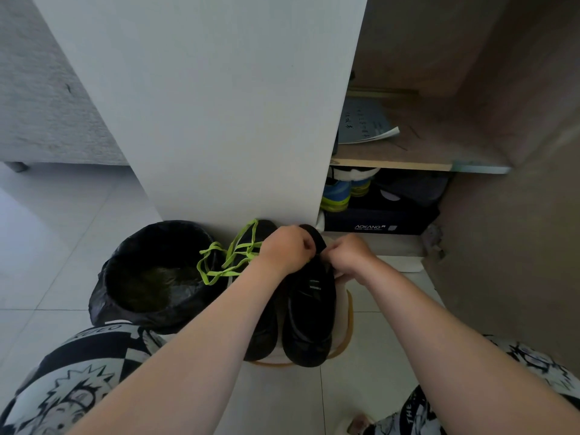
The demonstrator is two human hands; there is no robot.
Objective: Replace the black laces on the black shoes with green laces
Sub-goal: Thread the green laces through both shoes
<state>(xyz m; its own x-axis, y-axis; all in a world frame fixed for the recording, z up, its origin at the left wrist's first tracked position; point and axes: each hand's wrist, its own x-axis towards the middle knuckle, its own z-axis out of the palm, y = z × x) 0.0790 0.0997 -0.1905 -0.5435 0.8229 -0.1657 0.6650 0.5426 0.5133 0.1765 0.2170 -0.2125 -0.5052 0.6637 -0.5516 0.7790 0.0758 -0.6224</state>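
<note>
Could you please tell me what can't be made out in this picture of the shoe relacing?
- Head view: whether the left hand and right hand pinch a lace or the tongue of the right shoe; knuckles hide it, black on black.
- How far the green laces are threaded through the left shoe; the left forearm covers it.
- The print on the right shoe's label: too small.

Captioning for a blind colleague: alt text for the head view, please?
The left hand and right hand pinch the top of a black shoe. Green laces drape over the second shoe, beside a black-lined bin.
</note>
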